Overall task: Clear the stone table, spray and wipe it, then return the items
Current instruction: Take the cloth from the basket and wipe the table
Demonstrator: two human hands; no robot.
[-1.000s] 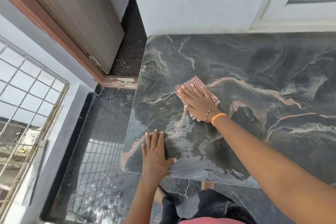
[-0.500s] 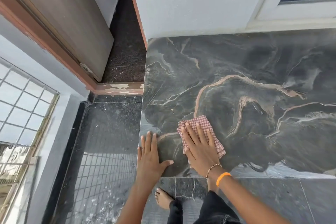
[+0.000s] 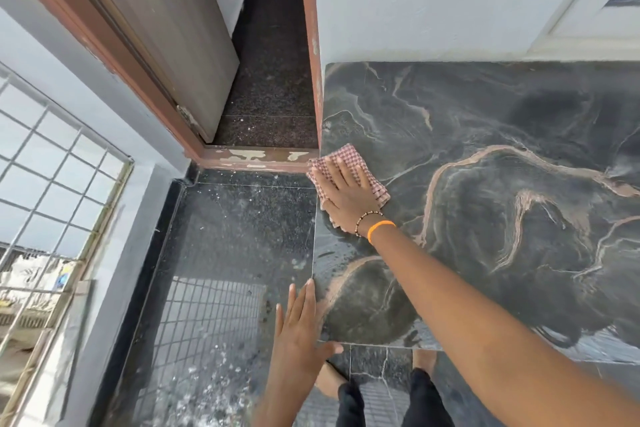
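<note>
The dark stone table (image 3: 502, 156) with pale brown veins fills the right half of the head view, its surface bare. A folded red-and-white checked cloth (image 3: 372, 182) lies at the table's left edge, partly overhanging it. My right hand (image 3: 346, 194) presses flat on the cloth with straight fingers; an orange band and a bead bracelet circle the wrist. My left hand (image 3: 299, 326) lies flat with straight fingers at the table's front left corner, thumb along the front edge.
A white wall (image 3: 433, 0) backs the table. To the left a brown door frame (image 3: 313, 55) and an open door (image 3: 166, 31) lead onto dark speckled floor (image 3: 239, 236). A window grille (image 3: 45, 191) stands at far left. My bare feet (image 3: 325, 380) stand below the table's front edge.
My right hand has pushed the cloth from near the front edge away and leftward to the table's left edge. My left hand has stayed at the front left corner.
</note>
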